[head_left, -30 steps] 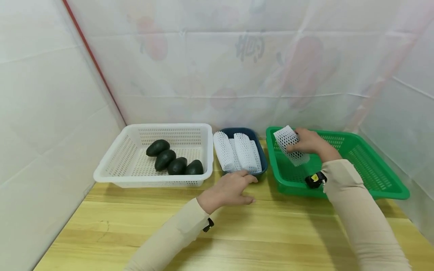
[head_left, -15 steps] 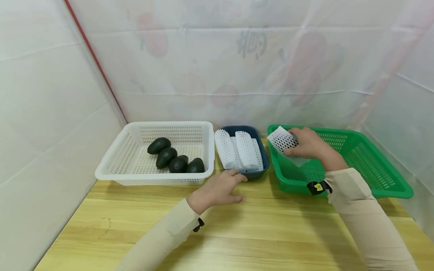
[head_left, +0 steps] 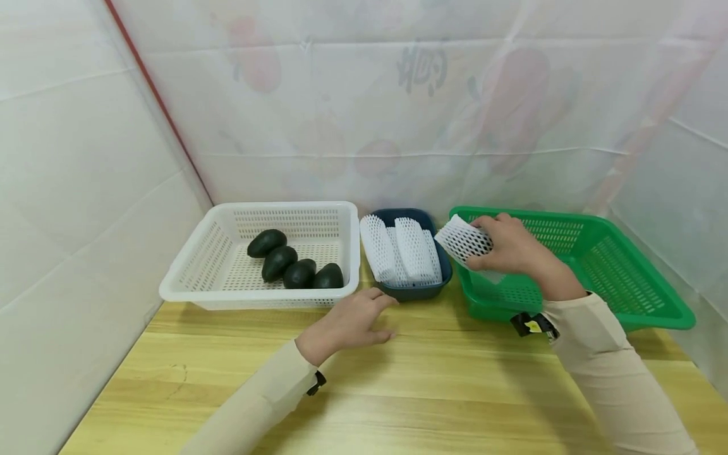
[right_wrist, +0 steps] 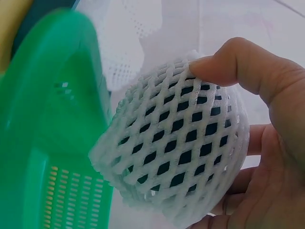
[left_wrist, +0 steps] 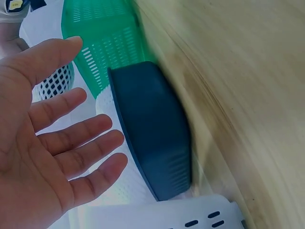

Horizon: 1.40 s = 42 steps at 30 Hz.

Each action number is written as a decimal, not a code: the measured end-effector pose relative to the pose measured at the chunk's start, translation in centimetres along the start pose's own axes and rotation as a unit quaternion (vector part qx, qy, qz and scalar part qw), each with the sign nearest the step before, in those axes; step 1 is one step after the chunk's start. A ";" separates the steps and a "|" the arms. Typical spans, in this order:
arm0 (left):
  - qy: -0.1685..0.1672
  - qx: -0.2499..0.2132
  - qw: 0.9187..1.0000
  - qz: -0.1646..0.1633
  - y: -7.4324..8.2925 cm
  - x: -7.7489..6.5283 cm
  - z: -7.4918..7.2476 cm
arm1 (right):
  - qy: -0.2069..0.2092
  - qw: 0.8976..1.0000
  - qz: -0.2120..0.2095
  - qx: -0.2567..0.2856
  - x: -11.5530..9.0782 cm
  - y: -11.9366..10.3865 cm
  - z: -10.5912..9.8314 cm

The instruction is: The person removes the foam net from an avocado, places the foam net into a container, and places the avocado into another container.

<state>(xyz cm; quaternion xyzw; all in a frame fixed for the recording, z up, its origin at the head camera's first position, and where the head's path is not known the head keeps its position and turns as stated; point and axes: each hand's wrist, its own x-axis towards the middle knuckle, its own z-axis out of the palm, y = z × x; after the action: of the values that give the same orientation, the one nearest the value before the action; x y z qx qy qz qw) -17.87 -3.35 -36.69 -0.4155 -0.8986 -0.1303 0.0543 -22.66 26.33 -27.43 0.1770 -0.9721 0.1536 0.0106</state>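
Note:
My right hand [head_left: 509, 249] grips a white foam net sleeve [head_left: 463, 240] over the left part of the green basket [head_left: 620, 234]. In the right wrist view, something dark, likely an avocado [right_wrist: 183, 155], shows through the mesh, with the thumb on top and fingers underneath. My left hand [head_left: 347, 322] holds nothing; its fingers are loosely extended above the table, in front of the gap between the white and blue baskets. Several flattened foam net sleeves [head_left: 412, 249] lie in the small dark blue basket [head_left: 418, 292]. Several dark green avocados [head_left: 279, 263] lie in the white basket [head_left: 227, 297].
The three baskets stand in a row along the back of the wooden table [head_left: 398, 392], white at left, blue in the middle, green at right. Behind them hangs a pale printed sheet [head_left: 341, 95], and pale sheets also close off both sides.
My right hand has moved left with the sleeved item, toward the green basket's left rim. My left hand has drawn back to the left, away from the blue basket.

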 end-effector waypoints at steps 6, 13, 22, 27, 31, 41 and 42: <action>0.010 0.003 1.000 0.002 -0.3 -0.7 0.2 | 0.010 1.000 -0.019 0.007 -0.5 -1.6 0.4; 0.021 -0.011 1.000 0.004 -0.8 -1.6 0.5 | 0.009 0.999 -0.038 0.014 -1.1 -2.8 0.9; 0.033 -0.019 0.999 -0.004 -1.5 -2.7 0.6 | 0.006 0.998 -0.062 0.021 -1.5 -4.4 2.3; 0.028 -0.028 0.999 -0.011 -1.7 -3.1 0.5 | 0.002 0.997 -0.071 0.028 -1.8 -5.1 3.4; 0.020 -0.042 0.999 -0.026 -1.9 -3.6 0.6 | 0.010 0.996 -0.090 0.028 -1.9 -5.5 4.3; 0.013 -0.061 0.997 -0.045 -2.6 -4.5 0.5 | -0.009 0.994 -0.107 0.022 -2.1 -6.0 6.7; 0.014 -0.065 0.997 -0.046 -2.7 -4.6 0.5 | -0.011 0.994 -0.108 0.021 -2.1 -6.1 6.9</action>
<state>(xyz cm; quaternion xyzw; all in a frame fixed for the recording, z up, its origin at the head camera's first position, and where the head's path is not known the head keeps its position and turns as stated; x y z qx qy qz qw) -16.93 -8.19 -38.64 -0.3748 -0.9055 -0.1962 0.0335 -18.34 19.52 -32.34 0.2828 -0.9438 0.1703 0.0126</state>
